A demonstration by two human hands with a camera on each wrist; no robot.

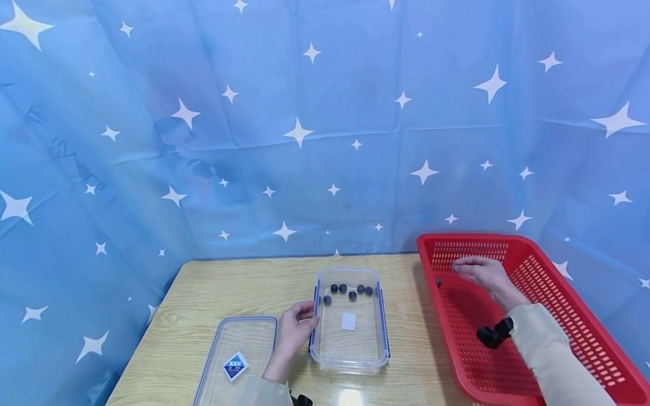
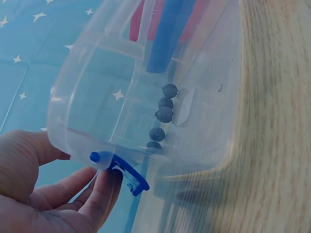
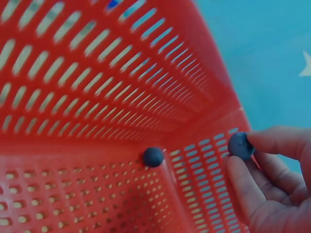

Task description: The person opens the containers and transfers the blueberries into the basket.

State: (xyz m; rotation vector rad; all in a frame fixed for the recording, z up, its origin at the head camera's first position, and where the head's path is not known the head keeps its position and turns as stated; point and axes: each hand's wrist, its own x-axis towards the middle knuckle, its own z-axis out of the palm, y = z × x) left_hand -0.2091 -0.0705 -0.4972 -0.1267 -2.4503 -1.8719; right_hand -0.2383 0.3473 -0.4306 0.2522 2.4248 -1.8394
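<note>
My right hand is raised over the far part of a red basket and pinches a blueberry between thumb and fingertips. Another blueberry lies at the bottom of the basket, by a corner. Beside the left wall of a clear plastic box, my left hand has its loosely bent fingers at the rim, close around a blue side latch. Several blueberries sit toward the far end of the box, near a white square on its floor.
A clear lid with a blue edge and a blue-and-white label lies on the wooden table left of the box, partly under my left forearm. Behind the table hangs a blue curtain with white stars. The basket's walls stand high at the right.
</note>
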